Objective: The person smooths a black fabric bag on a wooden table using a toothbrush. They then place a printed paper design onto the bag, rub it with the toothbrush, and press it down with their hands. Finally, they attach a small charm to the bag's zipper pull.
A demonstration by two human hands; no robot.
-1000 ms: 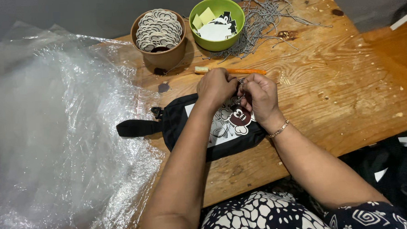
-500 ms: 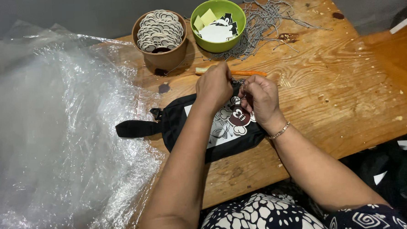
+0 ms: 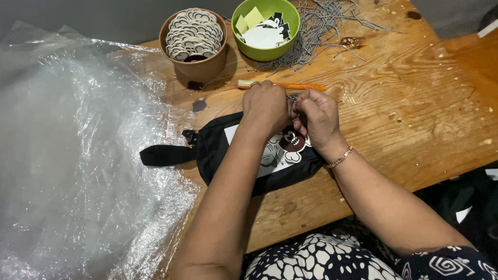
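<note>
Wooden table [image 3: 427, 115], hands [image 3: 292, 107] hiding pouch [image 3: 227, 152] zipper

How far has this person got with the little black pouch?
Done: the black pouch lies flat on the wooden table, wrist strap out to the side. In hand: the left hand and right hand meet at its top edge, pinching something small and metallic, too small to identify. Left: a heap of ball chains and a brown bowl of round tags sit untouched.

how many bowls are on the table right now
2. A brown bowl of round tags stands at the back of the wooden table; a green bowl of paper pieces stands just right of it. None looks hidden.
</note>
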